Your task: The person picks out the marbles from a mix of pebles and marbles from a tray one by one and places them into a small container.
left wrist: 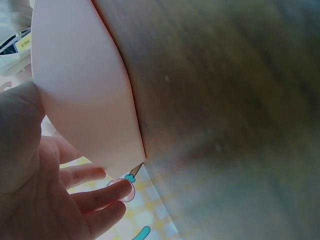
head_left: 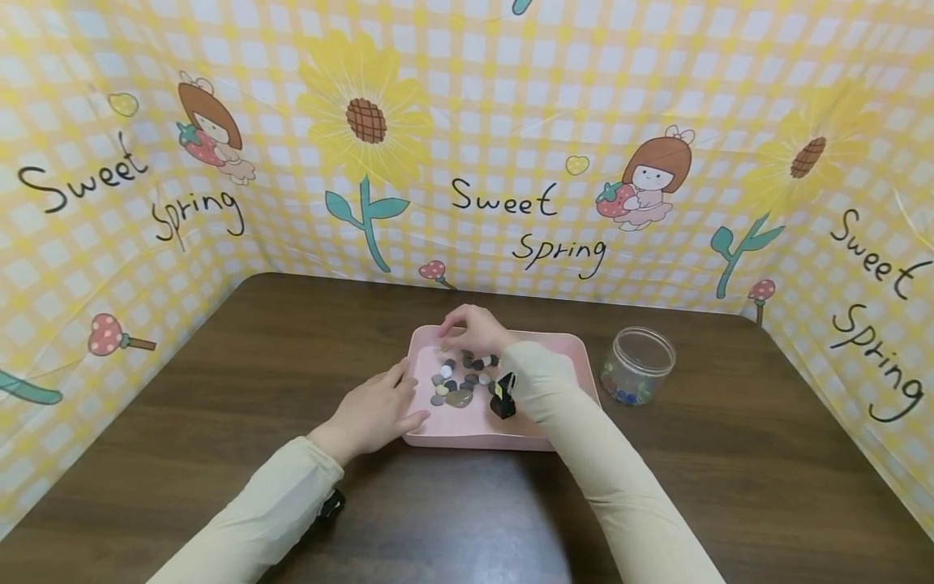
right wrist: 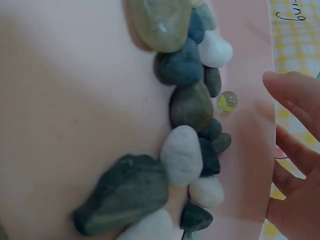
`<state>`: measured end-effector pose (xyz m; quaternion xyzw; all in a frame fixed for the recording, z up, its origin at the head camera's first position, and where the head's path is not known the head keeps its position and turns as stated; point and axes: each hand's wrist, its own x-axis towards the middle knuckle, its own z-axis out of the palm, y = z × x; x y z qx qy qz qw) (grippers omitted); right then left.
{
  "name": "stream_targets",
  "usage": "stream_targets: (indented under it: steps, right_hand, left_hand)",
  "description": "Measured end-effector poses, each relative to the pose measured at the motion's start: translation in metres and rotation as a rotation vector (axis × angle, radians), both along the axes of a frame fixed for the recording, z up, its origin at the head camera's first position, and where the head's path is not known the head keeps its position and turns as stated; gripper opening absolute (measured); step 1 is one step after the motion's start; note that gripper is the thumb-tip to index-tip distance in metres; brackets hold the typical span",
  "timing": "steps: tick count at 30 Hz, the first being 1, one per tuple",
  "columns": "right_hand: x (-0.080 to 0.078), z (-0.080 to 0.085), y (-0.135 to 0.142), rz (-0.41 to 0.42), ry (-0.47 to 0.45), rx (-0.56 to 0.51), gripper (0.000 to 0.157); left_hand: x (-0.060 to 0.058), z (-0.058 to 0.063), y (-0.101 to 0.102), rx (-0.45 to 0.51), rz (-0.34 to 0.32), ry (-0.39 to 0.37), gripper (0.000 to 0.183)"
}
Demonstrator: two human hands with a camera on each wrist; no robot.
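Note:
A pink tray [head_left: 419, 428] holds several grey, dark and white pebbles [right wrist: 191, 107] and a larger yellowish-green stone [head_left: 459, 398]. Beside the line of pebbles lies a clear glass marble [right wrist: 227, 101] with a yellow-green swirl. Over the far left part of the tray, my right hand [head_left: 477, 328] has its fingertips near that marble; the right wrist view shows the fingers apart with nothing between them. My left hand [head_left: 374, 410] is at the tray's left side, fingers spread and fairly straight along the wall, as the left wrist view also shows.
To the right of the tray stands a clear round jar [head_left: 638, 367] with blue and greenish marbles at its bottom. The brown wooden table [head_left: 467, 511] is bordered at the back and sides by a yellow checked cloth [head_left: 496, 146] with printed flowers.

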<state>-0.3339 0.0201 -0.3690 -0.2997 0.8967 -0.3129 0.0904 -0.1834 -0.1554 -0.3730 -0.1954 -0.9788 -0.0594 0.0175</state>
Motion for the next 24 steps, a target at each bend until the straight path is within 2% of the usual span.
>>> stream_targets:
  steps: [6, 13, 20, 24]
  right_hand:
    - [-0.002, -0.004, -0.003, 0.026, 0.047, 0.078, 0.016]
    - [0.0, -0.006, -0.005, 0.019, 0.025, 0.142, 0.021]
    - [-0.001, -0.01, -0.007, 0.022, 0.084, 0.221, 0.017]
    - [-0.003, -0.013, -0.007, 0.019, 0.096, 0.22, 0.014]
  left_hand:
    - [0.0, 0.0, 0.001, 0.007, 0.007, -0.01, 0.058]
    - [0.0, 0.0, 0.0, 0.008, -0.01, 0.021, 0.056]
    - [0.001, 0.0, 0.001, 0.01, -0.009, 0.021, 0.056]
    - [0.0, -0.002, 0.001, 0.008, -0.01, 0.022, 0.056]
